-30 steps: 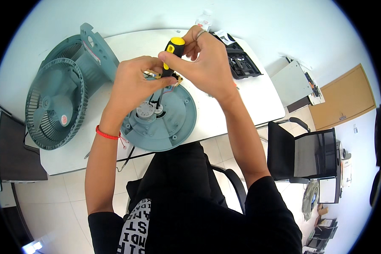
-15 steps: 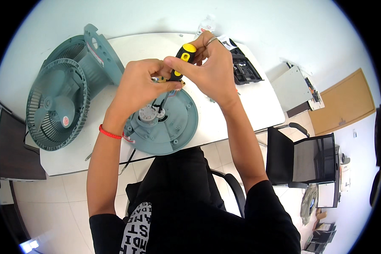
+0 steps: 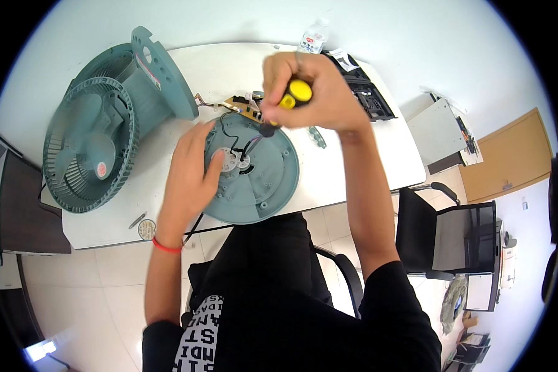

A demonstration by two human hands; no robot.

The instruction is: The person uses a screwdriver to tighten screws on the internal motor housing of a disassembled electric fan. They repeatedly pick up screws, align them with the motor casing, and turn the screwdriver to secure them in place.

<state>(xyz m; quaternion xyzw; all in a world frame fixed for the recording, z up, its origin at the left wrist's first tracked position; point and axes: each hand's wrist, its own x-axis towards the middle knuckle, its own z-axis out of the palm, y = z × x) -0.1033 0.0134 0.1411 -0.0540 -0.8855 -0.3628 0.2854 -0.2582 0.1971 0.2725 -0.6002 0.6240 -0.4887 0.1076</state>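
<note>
My right hand (image 3: 332,93) is closed around a yellow-and-black screwdriver (image 3: 301,91). Its shaft points down and left over the round grey-green fan base (image 3: 276,180), near a small round fitting with dark wires; the tip's contact is too blurred to tell. My left hand (image 3: 189,167) lies along the left rim of the base, fingers stretched and thumb reaching over it, holding nothing. A silvery round part (image 3: 229,160) sits beside the fitting. Beyond the base's far rim is a circuit board (image 3: 247,108) with wires.
At left lies the grey-green fan body (image 3: 93,133) with blades and grille. A black tool case (image 3: 369,99) and clear bottle (image 3: 313,37) stand at the back. A small green strip (image 3: 317,137) is right of the base. A round tin (image 3: 147,229) lies near the front edge.
My left hand has let go of the screwdriver area and come down to the base's left rim, opening. My right hand has shifted right with the screwdriver, and the circuit board shows more fully.
</note>
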